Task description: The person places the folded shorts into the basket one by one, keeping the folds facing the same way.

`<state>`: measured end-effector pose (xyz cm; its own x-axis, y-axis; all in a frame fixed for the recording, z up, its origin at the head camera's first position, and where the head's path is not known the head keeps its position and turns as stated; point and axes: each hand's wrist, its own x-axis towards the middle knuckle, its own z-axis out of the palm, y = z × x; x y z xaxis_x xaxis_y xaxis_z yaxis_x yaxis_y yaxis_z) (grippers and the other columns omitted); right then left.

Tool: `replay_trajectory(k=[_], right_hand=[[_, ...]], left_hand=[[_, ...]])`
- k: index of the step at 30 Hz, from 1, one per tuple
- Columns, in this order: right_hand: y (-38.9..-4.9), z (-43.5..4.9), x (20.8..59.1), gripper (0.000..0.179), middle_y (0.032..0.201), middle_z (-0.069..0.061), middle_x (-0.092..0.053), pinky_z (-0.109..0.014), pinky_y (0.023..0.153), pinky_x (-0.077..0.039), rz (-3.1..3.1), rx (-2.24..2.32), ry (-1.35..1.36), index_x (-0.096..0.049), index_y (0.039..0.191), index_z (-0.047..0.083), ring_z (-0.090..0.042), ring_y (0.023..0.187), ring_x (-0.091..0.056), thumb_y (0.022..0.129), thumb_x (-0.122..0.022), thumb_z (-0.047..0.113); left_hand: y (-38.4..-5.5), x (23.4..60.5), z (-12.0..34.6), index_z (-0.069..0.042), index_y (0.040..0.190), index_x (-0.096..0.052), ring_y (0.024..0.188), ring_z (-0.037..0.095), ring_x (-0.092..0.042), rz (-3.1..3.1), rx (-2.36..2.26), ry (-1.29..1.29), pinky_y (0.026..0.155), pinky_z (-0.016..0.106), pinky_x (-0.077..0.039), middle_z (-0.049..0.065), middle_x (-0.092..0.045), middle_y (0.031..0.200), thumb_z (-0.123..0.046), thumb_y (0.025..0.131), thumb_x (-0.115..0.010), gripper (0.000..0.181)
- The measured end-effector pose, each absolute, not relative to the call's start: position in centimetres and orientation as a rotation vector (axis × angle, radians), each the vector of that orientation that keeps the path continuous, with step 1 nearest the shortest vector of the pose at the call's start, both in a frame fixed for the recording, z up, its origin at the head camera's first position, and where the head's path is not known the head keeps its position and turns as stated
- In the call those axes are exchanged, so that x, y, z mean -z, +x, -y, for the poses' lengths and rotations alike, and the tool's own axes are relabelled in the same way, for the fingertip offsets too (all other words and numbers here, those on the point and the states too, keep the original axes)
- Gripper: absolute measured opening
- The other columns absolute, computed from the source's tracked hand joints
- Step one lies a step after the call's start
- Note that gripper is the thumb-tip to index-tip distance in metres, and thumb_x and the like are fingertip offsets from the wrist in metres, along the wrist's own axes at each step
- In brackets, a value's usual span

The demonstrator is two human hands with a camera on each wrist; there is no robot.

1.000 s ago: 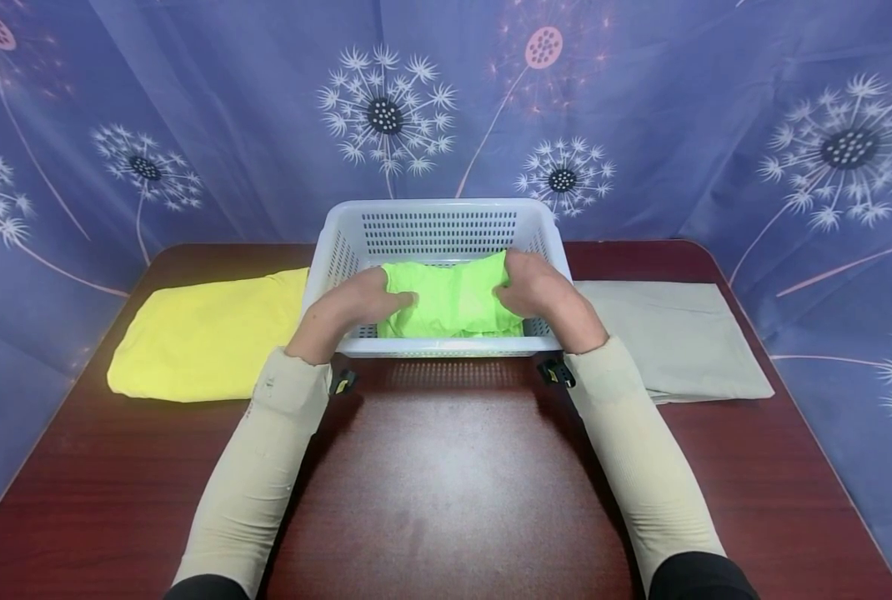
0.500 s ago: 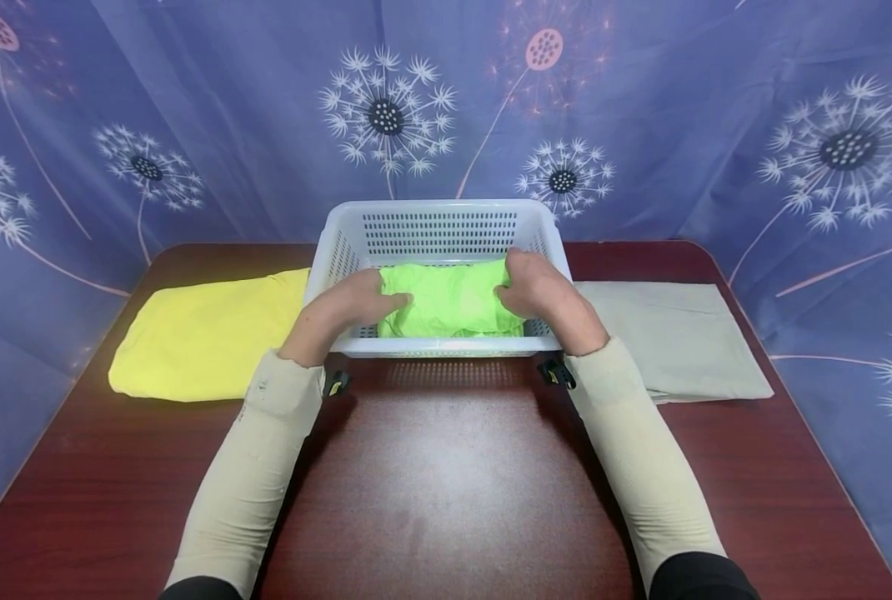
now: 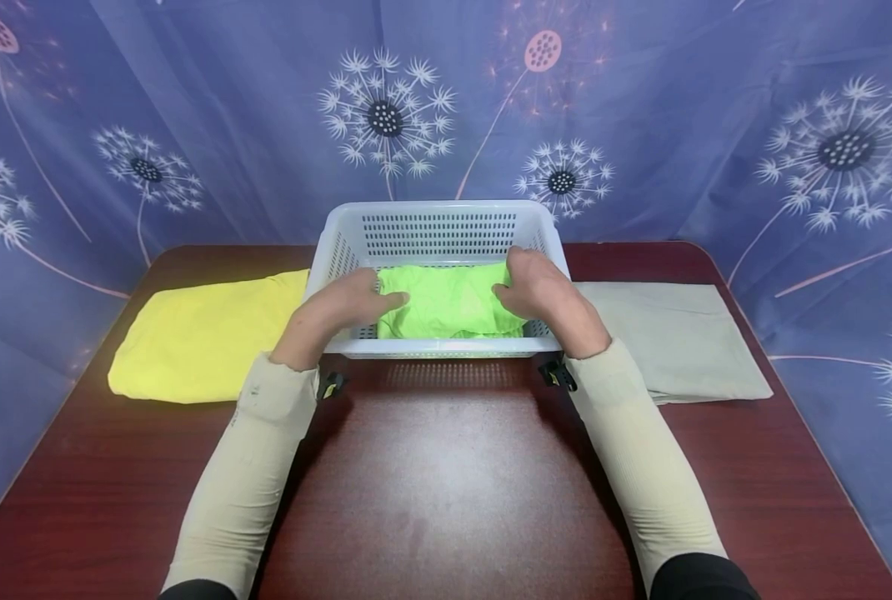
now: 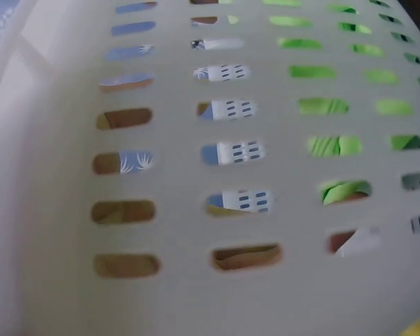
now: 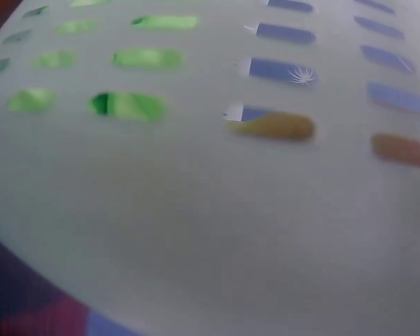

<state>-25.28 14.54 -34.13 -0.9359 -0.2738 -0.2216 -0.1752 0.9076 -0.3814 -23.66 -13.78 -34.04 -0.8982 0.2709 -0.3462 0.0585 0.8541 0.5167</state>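
Note:
A bright green folded cloth (image 3: 446, 300) lies low inside a white slotted plastic basket (image 3: 438, 346). My left hand (image 3: 352, 298) reaches over the front left rim and holds the cloth's left end, its thumb across the front. At the opposite end my right hand (image 3: 539, 287) grips the fabric, thumb in front and fingers behind, mostly hidden. Both wrist views look at the basket's outer wall (image 4: 175, 175); through its slots show patches of green cloth (image 5: 147, 59) and bits of hand.
Left of the basket lies a folded yellow cloth (image 3: 209, 342); a folded grey cloth (image 3: 679, 342) lies to its right. All stand on a dark red-brown wooden table (image 3: 446, 483). A blue dandelion-print curtain (image 3: 266, 100) hangs close behind.
The cloth's top edge has sunk lower into the basket. My left hand and forearm have shifted slightly left; the right hand has stayed nearly still.

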Motion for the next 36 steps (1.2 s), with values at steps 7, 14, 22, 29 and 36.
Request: replay_trajectory(k=[7, 14, 22, 29, 36], right_hand=[[-24.9, -14.7, 33.6, 0.05, 0.119, -0.026, -0.061, -0.052, 0.105, -0.05, -2.819, 0.545, -0.336, -0.048, 0.136, -0.011, -0.036, 0.109, -0.059, 0.105, -0.063, 0.025], [-24.4, -14.8, 33.3, 0.062, 0.135, -0.03, -0.058, -0.053, 0.11, -0.048, -2.85, 0.554, -0.354, -0.043, 0.147, -0.012, -0.039, 0.122, -0.057, 0.104, -0.065, 0.027], [-23.9, -15.1, 32.8, 0.056, 0.122, -0.027, -0.062, -0.053, 0.101, -0.051, -2.89, 0.556, -0.4, -0.048, 0.141, -0.011, -0.038, 0.11, -0.06, 0.103, -0.065, 0.026], [-23.7, -15.4, 32.5, 0.056, 0.112, -0.023, -0.061, -0.052, 0.092, -0.053, -2.9, 0.601, -0.41, -0.047, 0.143, -0.009, -0.036, 0.1, -0.059, 0.102, -0.065, 0.025], [-23.4, -15.5, 32.2, 0.054, 0.113, -0.025, -0.061, -0.052, 0.091, -0.052, -2.926, 0.623, -0.453, -0.049, 0.141, -0.01, -0.037, 0.1, -0.059, 0.102, -0.065, 0.022]], left_hand=[[-23.5, 33.6, 14.1, 0.007, 0.15, -0.05, 0.111, 0.035, -0.058, -2.635, -0.727, 0.263, 0.1, 0.052, -0.05, 0.024, -0.062, 0.134, -0.046, 0.106, -0.056, 0.068], [-23.3, 33.3, 14.2, 0.002, 0.124, -0.062, 0.082, 0.026, -0.051, -2.651, -0.728, 0.26, 0.081, 0.042, -0.047, 0.011, -0.05, 0.09, -0.046, 0.107, -0.056, 0.052], [-22.8, 32.6, 14.2, -0.004, 0.096, -0.055, 0.065, 0.017, -0.039, -2.651, -0.773, 0.275, 0.067, 0.037, -0.042, 0.004, -0.038, 0.077, -0.043, 0.107, -0.058, 0.041], [-22.7, 32.4, 14.4, -0.001, 0.105, -0.053, 0.07, 0.019, -0.043, -2.647, -0.795, 0.271, 0.073, 0.038, -0.044, 0.006, -0.04, 0.082, -0.043, 0.107, -0.058, 0.042], [-22.5, 32.5, 14.4, 0.004, 0.137, -0.053, 0.107, 0.034, -0.06, -2.639, -0.844, 0.282, 0.096, 0.049, -0.051, 0.019, -0.062, 0.117, -0.041, 0.107, -0.059, 0.055]])
